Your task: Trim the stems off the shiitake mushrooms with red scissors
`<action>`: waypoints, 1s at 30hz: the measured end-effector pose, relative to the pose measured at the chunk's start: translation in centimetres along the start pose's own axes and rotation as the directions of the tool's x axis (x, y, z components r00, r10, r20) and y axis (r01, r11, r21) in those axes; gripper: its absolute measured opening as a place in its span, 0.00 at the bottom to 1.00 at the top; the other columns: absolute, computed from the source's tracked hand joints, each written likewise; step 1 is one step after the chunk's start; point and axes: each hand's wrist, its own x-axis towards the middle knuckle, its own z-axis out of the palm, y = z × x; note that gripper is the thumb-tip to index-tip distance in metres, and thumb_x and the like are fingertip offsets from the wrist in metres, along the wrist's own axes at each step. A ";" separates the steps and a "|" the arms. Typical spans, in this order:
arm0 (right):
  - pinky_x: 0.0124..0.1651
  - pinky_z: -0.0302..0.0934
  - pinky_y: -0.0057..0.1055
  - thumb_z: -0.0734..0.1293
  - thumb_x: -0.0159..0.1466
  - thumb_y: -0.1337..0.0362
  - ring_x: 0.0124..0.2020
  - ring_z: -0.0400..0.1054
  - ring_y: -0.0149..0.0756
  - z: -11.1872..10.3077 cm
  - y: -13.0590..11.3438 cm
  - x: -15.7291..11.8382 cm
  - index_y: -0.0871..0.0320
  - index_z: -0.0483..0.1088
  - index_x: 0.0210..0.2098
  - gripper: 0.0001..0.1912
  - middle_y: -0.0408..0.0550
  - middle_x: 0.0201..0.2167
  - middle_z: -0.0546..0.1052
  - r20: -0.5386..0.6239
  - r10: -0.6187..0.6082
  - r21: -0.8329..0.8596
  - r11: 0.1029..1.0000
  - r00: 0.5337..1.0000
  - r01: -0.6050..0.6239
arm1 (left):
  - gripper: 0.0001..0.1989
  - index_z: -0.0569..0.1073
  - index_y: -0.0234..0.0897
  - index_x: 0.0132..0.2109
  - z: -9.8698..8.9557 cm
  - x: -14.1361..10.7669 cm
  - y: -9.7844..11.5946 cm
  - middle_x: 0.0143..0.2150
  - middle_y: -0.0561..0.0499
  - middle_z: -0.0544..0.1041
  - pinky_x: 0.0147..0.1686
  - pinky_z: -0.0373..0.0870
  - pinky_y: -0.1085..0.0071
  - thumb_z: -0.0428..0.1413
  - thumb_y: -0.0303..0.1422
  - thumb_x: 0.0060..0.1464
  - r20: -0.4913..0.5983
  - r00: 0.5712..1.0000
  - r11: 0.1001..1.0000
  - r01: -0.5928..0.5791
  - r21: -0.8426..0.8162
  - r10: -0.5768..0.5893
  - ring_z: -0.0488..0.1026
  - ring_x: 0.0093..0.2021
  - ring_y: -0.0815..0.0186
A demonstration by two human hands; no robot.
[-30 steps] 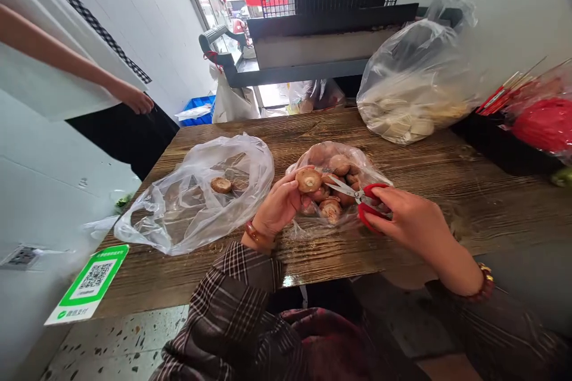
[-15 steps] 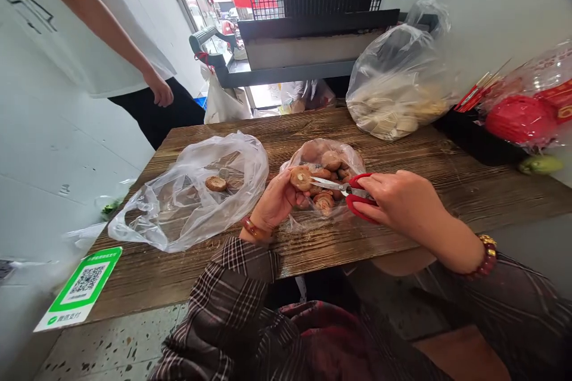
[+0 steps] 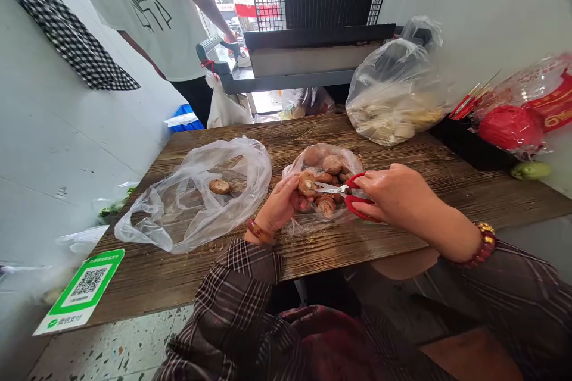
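Observation:
My left hand (image 3: 282, 201) pinches a brown mushroom (image 3: 306, 184), its pale stem side turned toward the scissors. Red-handled scissors (image 3: 342, 189) are gripped in my right hand (image 3: 395, 193); their blades are parted and the tips reach the mushroom's stem. Beneath both hands lies an opened clear plastic bag (image 3: 290, 169) with several mushrooms (image 3: 333, 164) inside. To the left, a spread white plastic bag (image 3: 196, 158) has a single mushroom (image 3: 219, 186) on it.
On the wooden table (image 3: 286, 134) stand a big clear bag of pale slices (image 3: 393, 113) and a black tray (image 3: 473, 146) with skewers at right. A green payment card (image 3: 83, 289) lies at the left corner. Beyond the table, a person (image 3: 156, 18) stands near a grill cart (image 3: 313, 53).
The scissors' blades have opened wider at the mushroom in my left hand. The person behind the table has moved right, toward the cart. My view has tilted up slightly.

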 end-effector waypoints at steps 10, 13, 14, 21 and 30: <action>0.32 0.49 0.37 0.68 0.70 0.52 0.34 0.79 0.48 -0.4 -0.2 1.2 0.59 0.80 0.40 0.17 0.58 0.37 0.85 0.160 -0.004 0.015 1.000 0.987 0.002 | 0.23 0.82 0.31 0.47 -0.1 0.1 -0.2 0.31 0.49 0.78 0.22 0.66 0.74 0.67 0.48 0.56 0.009 1.000 1.000 0.002 0.025 -0.003 0.69 0.24 0.71; 0.31 0.46 0.36 0.67 0.71 0.51 0.35 0.80 0.49 -0.3 -0.4 1.3 0.58 0.81 0.41 0.18 0.59 0.37 0.86 0.198 0.017 0.006 1.000 0.980 -0.019 | 0.24 0.82 0.31 0.47 -0.2 0.2 -0.4 0.30 0.49 0.78 0.22 0.66 0.75 0.68 0.49 0.53 0.001 1.000 1.000 0.003 0.028 -0.003 0.70 0.24 0.71; 0.31 0.46 0.36 0.66 0.71 0.51 0.35 0.80 0.49 -0.3 -0.4 1.3 0.58 0.81 0.41 0.18 0.58 0.37 0.86 0.207 0.024 0.000 1.000 0.978 -0.025 | 0.25 0.82 0.32 0.46 -0.2 0.2 -0.5 0.30 0.50 0.78 0.22 0.66 0.75 0.69 0.49 0.52 0.000 1.000 1.000 0.003 0.029 -0.003 0.70 0.24 0.71; 0.30 0.43 0.34 0.59 0.75 0.49 0.39 0.80 0.46 -0.4 -0.5 0.9 0.57 0.79 0.43 0.23 0.56 0.39 0.85 0.276 0.035 0.035 0.998 0.961 -0.046 | 0.24 0.81 0.30 0.43 -0.2 0.2 -0.4 0.30 0.48 0.79 0.21 0.66 0.75 0.68 0.49 0.53 -0.014 1.000 1.000 -0.010 0.015 0.010 0.70 0.23 0.72; 0.33 0.53 0.35 0.61 0.72 0.45 0.42 0.80 0.49 -0.3 0.6 -0.3 0.54 0.78 0.56 0.25 0.54 0.43 0.86 0.249 0.127 0.096 0.983 0.960 -0.155 | 0.16 0.78 0.33 0.46 -0.4 0.5 -0.3 0.41 0.46 0.83 0.28 0.74 0.75 0.67 0.40 0.57 -0.071 0.996 0.994 -0.052 -0.100 0.045 0.81 0.36 0.63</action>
